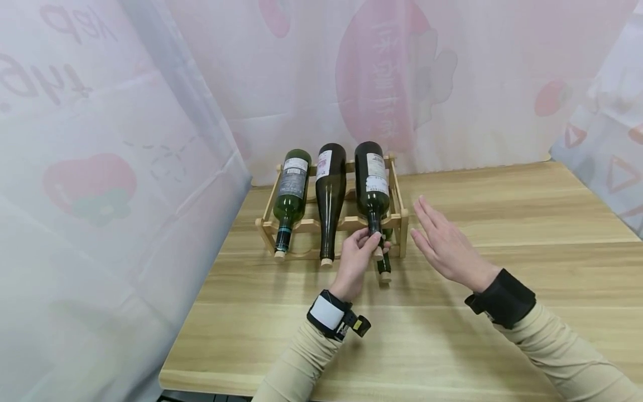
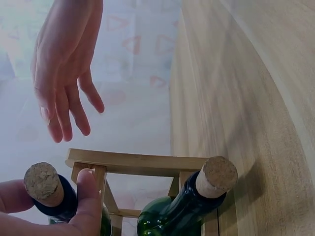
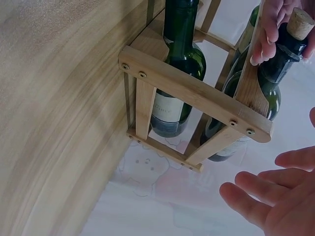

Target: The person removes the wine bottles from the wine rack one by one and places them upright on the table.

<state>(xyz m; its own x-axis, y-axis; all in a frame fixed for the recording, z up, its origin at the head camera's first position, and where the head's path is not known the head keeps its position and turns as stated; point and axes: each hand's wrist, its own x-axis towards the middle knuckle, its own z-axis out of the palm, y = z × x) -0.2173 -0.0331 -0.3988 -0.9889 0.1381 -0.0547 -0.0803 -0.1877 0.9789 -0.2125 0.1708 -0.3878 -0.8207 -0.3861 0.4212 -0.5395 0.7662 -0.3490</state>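
Observation:
A wooden wine rack holds three dark green bottles side by side on its upper tier, corked necks toward me. My left hand pinches the neck of the upper right wine bottle between thumb and fingers, just behind its cork. Below it, the neck of a lower bottle juts out from the bottom tier. My right hand is held in the air just right of the rack, fingers extended, touching nothing. In the right wrist view its fingers are spread beside the rack's end.
The middle bottle and the left bottle lie on the rack's upper tier. Under the rack is a wood-grain table. Printed curtains hang behind and at both sides of the table.

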